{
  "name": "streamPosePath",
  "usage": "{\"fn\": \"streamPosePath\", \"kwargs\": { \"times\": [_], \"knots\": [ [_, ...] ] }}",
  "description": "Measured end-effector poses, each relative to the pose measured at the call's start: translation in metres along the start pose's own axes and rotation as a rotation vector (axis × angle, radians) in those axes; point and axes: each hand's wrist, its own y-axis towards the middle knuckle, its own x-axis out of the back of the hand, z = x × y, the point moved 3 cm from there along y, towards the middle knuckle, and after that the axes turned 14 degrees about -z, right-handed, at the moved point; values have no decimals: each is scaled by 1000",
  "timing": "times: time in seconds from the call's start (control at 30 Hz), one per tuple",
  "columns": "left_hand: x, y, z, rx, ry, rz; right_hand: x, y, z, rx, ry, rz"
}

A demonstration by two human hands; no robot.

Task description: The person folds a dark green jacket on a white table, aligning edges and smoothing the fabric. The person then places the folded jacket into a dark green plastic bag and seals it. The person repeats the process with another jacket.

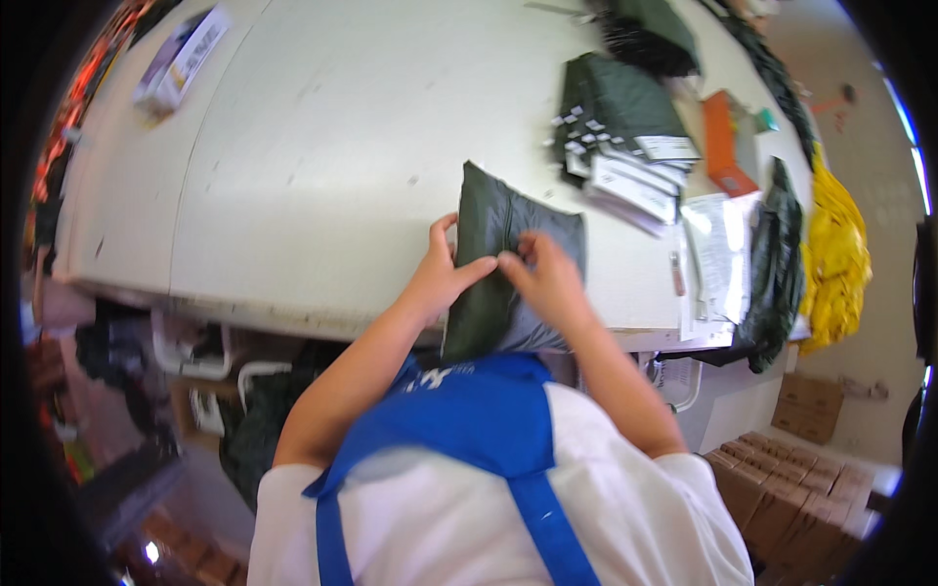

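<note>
A dark green plastic mailing bag is held tilted up at the table's front edge, close to my body. A lengthwise fold or seam runs down its middle. My left hand grips its left edge, thumb on the face toward me and the other fingers partly hidden behind it. My right hand is closed at the seam, its thumb and fingertips pressed on the plastic near my left thumb. Whether the right fingers pinch a flap or a strip is too small to tell.
Right of the bag lies a stack of dark green mailing bags with white labels, with another dark bundle behind. Beyond are an orange box, papers, dark plastic and a yellow bag. A purple-white box stands far left.
</note>
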Motion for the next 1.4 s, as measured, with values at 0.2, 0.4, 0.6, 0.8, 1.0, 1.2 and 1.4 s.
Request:
{"fn": "streamPosePath", "kwargs": {
  "times": [0.2, 0.4, 0.6, 0.8, 1.0, 1.2, 1.4],
  "knots": [
    [-90, -49, -45, 94, -74, 692, 121, -65, 20, -311, 408, -199],
    [-176, -126, -19, 29, 316, 1324, 200, -219, -69, -859, 759, -665],
    [-134, -121, 45, 276, 468, 917, 229, -402, -180, -926, 1056, -1162],
    [-107, -142, 104, 519, 544, 499, 268, -477, -305, -1055, 951, -1398],
    [-177, -173, 132, 496, 566, 427, 350, -473, -504, -994, 852, -1361],
    [-164, -185, 143, 421, 586, 265, 380, -431, -587, -1350, 126, -1147],
    [-30, -217, 210, 415, 516, -102, 197, -349, -545, -1218, 339, -415]
  ]
}}
